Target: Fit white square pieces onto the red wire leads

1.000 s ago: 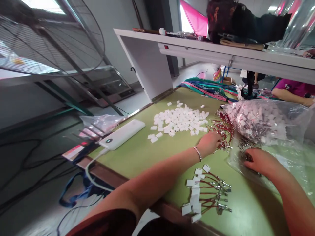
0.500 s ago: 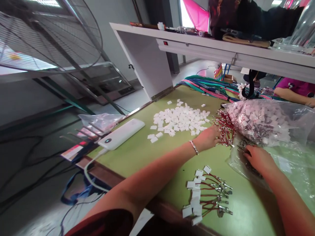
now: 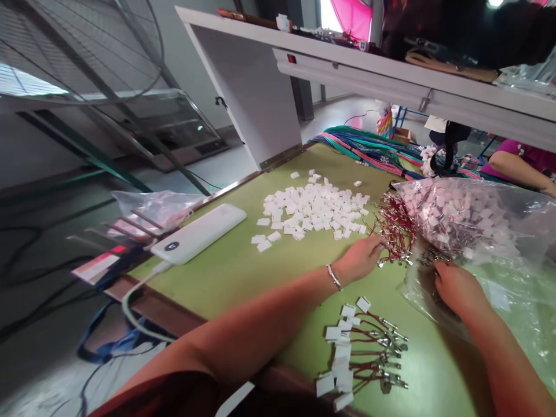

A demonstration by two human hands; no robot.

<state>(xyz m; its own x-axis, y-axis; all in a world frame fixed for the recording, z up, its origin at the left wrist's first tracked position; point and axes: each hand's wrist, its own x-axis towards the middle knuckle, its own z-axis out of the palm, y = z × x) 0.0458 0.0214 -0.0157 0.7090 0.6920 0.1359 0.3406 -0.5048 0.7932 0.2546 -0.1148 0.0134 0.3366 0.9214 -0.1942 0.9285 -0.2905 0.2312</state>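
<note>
Left hand (image 3: 362, 259) and right hand (image 3: 463, 291) reached in from opposite lower corners over the green tabletop (image 3: 264, 281), forearms slanting inward, the 2 hands near each other but apart. Toward the table's left edge, a white power bank (image 3: 204, 233) lay aslant, a pale cable (image 3: 127, 307) looping down from it. Next came the left arm, stretched long and low across the surface, a silver bracelet (image 3: 334, 278) at its wrist; the thumb and fingers were close together at the near left edge of a heap of red wire leads (image 3: 397, 223), though whether they pinched 1 could not be told. Beyond that forearm spread a loose pile of white connector housings (image 3: 313, 208). On its near side, a row of housings with red leads attached (image 3: 343, 353) lay with metal ends pointing right. Past the red heap, the right hand was bent downward, its back turned up, fingers curled at small metal parts (image 3: 430, 255) on clear plastic; the fingertips were partly hidden, so their grip could not be told. Behind it sat a clear bag of white pieces (image 3: 460, 214), just beside the leads.
</note>
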